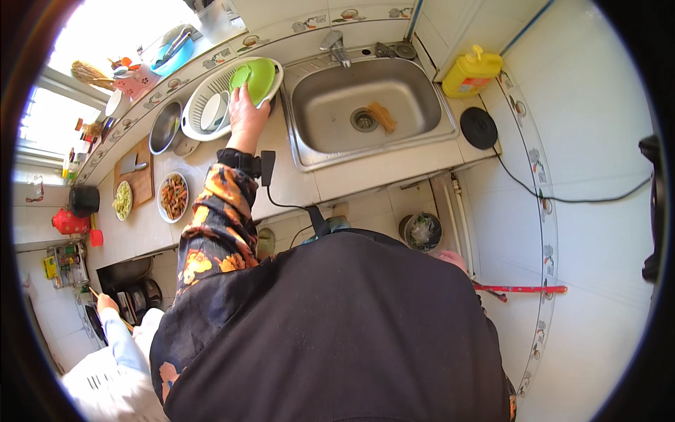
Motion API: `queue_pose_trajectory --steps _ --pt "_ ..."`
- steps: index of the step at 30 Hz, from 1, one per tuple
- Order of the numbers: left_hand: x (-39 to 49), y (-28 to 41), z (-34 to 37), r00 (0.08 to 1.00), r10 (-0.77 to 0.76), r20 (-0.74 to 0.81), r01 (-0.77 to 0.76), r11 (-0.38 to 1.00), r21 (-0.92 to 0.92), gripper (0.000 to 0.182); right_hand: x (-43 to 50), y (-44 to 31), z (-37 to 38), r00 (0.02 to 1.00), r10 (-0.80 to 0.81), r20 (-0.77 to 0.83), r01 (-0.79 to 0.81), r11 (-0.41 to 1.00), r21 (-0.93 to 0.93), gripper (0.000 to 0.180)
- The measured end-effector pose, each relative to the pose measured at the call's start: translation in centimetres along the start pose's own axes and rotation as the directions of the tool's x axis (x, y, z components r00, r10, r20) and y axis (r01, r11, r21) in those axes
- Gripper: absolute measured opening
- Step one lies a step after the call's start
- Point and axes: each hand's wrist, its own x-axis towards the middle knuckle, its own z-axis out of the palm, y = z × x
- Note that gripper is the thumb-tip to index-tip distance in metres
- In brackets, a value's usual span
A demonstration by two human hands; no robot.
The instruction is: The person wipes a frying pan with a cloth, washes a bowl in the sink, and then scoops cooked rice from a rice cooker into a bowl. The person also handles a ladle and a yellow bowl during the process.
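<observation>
My left hand [246, 115] reaches over the near rim of a white oval draining basket [206, 88], its fingertips at a small light-green dish [240, 77]. Whether the fingers grip the dish cannot be told. Behind that dish lies a larger green plastic bowl or lid [260, 80], and a white bowl [213, 112] rests in the basket to the left. To the right of the basket is a stainless steel sink [316, 113] with a yellowish cloth or sponge [382, 117] beside its drain. Only a small part of my right hand [452, 258] shows at my right side, low by the pipes; its fingers are mostly hidden.
Left along the counter stand a steel bowl [166, 128], a cleaver [132, 164] on a wooden board [146, 185] and two plates of food. A yellow jug [471, 73] stands right of the sink, a bin [421, 232] below. Another person's hand [106, 303] holds a stick at lower left.
</observation>
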Motion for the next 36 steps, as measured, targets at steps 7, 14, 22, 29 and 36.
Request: queue_pose_trajectory --steps 7,14,22,29,36 --pt "4.7 0.9 2.9 0.991 -0.110 0.069 0.095 0.976 0.198 0.089 3.7 -7.7 7.4 0.997 0.008 0.079 -0.007 1.000 -0.014 0.036" --pt "6.0 -1.2 0.4 0.995 0.096 -0.009 -0.091 0.968 0.233 0.076 8.5 -11.6 6.7 0.985 0.010 0.173 0.026 0.979 -0.203 0.034" --pt "4.2 -1.9 -8.4 0.962 -0.249 -0.113 0.111 0.734 -0.669 0.061 10.1 -24.4 9.6 0.927 -0.173 0.333 0.261 0.935 -0.239 0.035" --pt "-1.1 4.6 -4.7 0.650 0.096 0.754 0.724 -0.380 -0.575 0.041 7.4 -36.0 19.1 0.665 -0.292 0.688 0.353 0.934 0.055 0.050" --pt "-1.1 9.6 -2.0 0.471 0.290 0.833 0.831 0.171 -0.529 0.058 8.2 -37.2 23.1 0.652 -0.217 0.726 0.060 0.970 0.235 0.048"
